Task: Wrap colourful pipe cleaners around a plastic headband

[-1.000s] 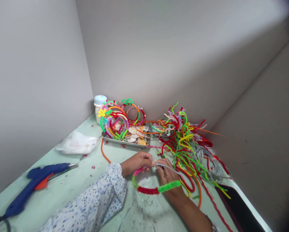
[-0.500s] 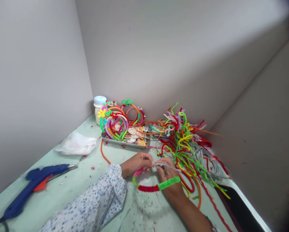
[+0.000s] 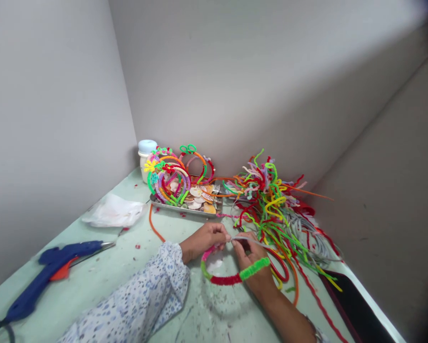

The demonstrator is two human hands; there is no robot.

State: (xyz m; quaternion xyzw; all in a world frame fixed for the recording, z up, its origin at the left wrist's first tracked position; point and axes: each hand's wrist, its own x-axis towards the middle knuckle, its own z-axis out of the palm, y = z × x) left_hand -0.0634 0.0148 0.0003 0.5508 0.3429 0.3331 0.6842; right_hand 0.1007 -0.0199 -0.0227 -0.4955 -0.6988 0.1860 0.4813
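Observation:
A curved headband (image 3: 226, 280) wrapped in pink, green and red fuzzy pipe cleaner hangs below my hands, its bright green end lying across my right wrist. My left hand (image 3: 205, 240) pinches the band near its pink end. Fingertips of my right hand (image 3: 249, 253) are closed on a thin grey strand (image 3: 253, 240), which runs back from between both hands over the right knuckles. The fingertips of the two hands almost meet; the exact joint of strand and band is too small to make out.
A metal tray (image 3: 185, 210) holds flat patterned pieces and several colourful headbands (image 3: 171, 183). Tangled pipe cleaners (image 3: 271, 200) spread on the right beside a coil of grey strands (image 3: 303, 233). At left lie a blue glue gun (image 3: 53, 267) and a plastic bag (image 3: 114, 212); a white jar (image 3: 147, 162) stands behind.
The headband has shifted slightly right with my hands. My left fingertips have moved a little right, and the grey strand sits somewhat flatter over my right hand.

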